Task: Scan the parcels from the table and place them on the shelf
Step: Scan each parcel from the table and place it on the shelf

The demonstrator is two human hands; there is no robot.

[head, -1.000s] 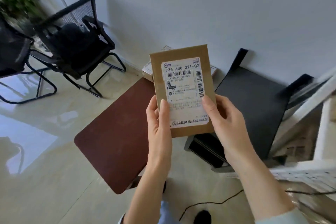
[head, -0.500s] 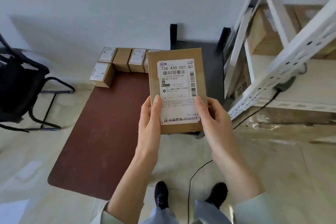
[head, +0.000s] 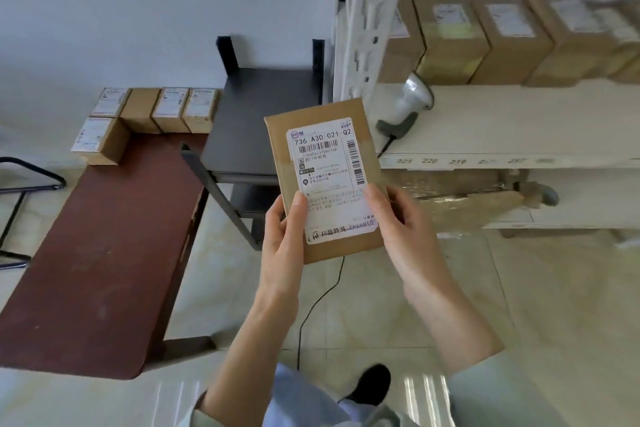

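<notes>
I hold a flat brown cardboard parcel [head: 323, 156] upright in front of me, its white barcode label facing me. My left hand [head: 285, 239] grips its lower left edge and my right hand [head: 403, 229] grips its lower right edge. Several more labelled parcels [head: 152, 109] sit at the far end of the dark red table [head: 104, 253] on the left. A grey handheld barcode scanner [head: 408, 102] lies on the white shelf [head: 519, 128] just right of the parcel I hold. A row of brown boxes [head: 502, 38] lines the back of that shelf.
A small black metal rack [head: 263, 114] stands between the table and the shelf. The shelf's white perforated upright [head: 367, 10] rises right behind the held parcel. The scanner's black cable [head: 318, 302] runs down across the tiled floor. A black chair frame [head: 20, 191] is at the far left.
My view has swung right, from the chairs and table towards the shelf, bringing the scanner and shelved boxes into sight. Both hands have kept the same hold on the parcel.
</notes>
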